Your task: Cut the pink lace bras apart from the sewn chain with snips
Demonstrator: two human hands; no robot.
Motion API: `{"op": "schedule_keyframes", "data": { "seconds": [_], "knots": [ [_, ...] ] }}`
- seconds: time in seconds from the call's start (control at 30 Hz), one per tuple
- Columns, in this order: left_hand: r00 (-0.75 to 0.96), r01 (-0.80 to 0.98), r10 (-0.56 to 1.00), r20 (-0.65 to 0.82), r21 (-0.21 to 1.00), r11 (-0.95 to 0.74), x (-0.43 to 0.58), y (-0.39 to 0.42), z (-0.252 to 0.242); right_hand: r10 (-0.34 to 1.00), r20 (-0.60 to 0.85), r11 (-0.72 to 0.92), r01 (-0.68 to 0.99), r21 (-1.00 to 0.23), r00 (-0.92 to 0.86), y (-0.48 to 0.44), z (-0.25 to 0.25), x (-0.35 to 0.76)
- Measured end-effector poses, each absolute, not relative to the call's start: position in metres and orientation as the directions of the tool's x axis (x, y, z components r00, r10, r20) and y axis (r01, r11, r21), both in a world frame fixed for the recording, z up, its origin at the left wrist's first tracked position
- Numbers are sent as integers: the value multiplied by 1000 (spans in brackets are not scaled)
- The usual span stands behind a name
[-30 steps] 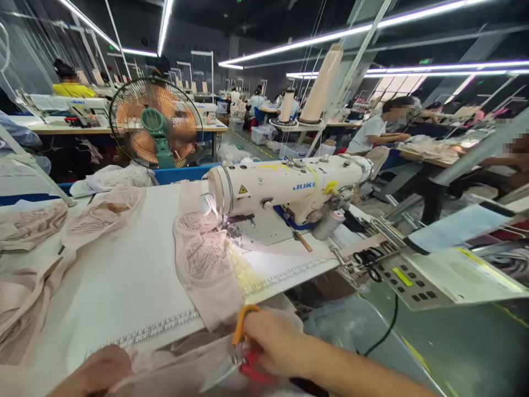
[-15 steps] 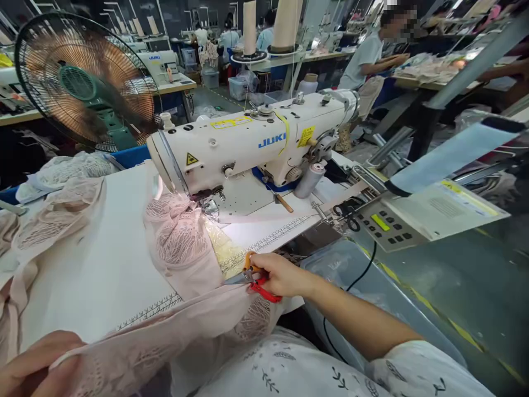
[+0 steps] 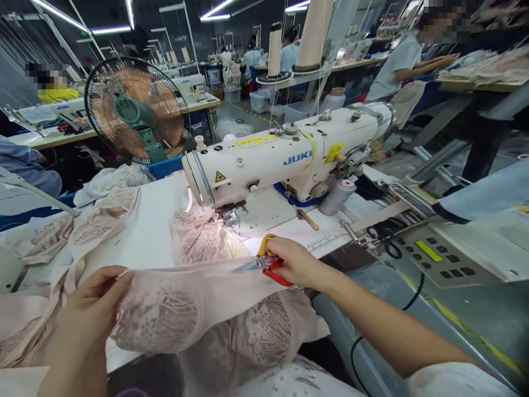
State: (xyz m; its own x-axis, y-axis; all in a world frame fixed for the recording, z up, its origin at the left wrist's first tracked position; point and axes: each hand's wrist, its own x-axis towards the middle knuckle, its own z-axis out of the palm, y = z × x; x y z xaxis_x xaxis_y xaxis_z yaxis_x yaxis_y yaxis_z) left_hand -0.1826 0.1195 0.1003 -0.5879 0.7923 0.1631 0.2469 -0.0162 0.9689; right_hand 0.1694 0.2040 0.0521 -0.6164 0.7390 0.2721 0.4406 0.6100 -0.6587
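Between my hands stretches a pale pink lace bra (image 3: 161,314), its upper edge drawn fairly straight. My left hand (image 3: 97,298) pinches one end of it, thumb over fingers. My right hand (image 3: 297,264) grips scissors (image 3: 268,262) with one orange and one red handle; their blades point left and lie against the pink fabric. Whether my right fingers also hold the fabric, I cannot tell. Another pink lace bra piece (image 3: 202,242) lies under the head of the white sewing machine (image 3: 252,165). More lace cups (image 3: 264,331) hang below, over my lap.
Finished-looking lace pieces (image 3: 103,220) lie along the table's left side. A fan (image 3: 136,110) stands behind. A grey thread cone (image 3: 339,197) and a wooden-handled tool (image 3: 308,219) rest by the machine. At right are a control box (image 3: 438,253) and a clear plastic bin (image 3: 351,309).
My left hand has risen and come inward, lifting the bra's left end so its lace cup shows. The scissors remain in my right hand at the fabric. The view has swung left.
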Motion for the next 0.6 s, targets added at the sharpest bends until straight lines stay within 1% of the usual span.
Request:
{"op": "schedule_keyframes", "data": {
  "seconds": [0.07, 0.1, 0.17, 0.23, 0.43, 0.6],
  "knots": [
    [-579, 130, 813, 66, 991, 12, -186, 134, 92, 739, 276, 625, 472, -622, -614, 215, 48, 164],
    [-572, 91, 819, 40, 996, 15, -187, 137, 88, 738, 276, 630, 481, -609, -616, 219, 46, 162],
    [-567, 37, 824, 10, 999, 13, -188, 138, 84, 726, 275, 643, 483, -594, -630, 221, 48, 155],
    [-568, 19, 823, 15, 1000, -5, -188, 133, 85, 697, 279, 667, 453, -592, -661, 220, 56, 144],
    [-537, 101, 830, 152, 988, -115, -171, 113, 109, 515, 321, 756, 244, -608, -795, 226, 79, 81],
    [-474, 259, 821, 319, 941, -217, -165, 91, 123, 399, 309, 773, 136, -620, -863, 226, 77, 49]
  ]
}}
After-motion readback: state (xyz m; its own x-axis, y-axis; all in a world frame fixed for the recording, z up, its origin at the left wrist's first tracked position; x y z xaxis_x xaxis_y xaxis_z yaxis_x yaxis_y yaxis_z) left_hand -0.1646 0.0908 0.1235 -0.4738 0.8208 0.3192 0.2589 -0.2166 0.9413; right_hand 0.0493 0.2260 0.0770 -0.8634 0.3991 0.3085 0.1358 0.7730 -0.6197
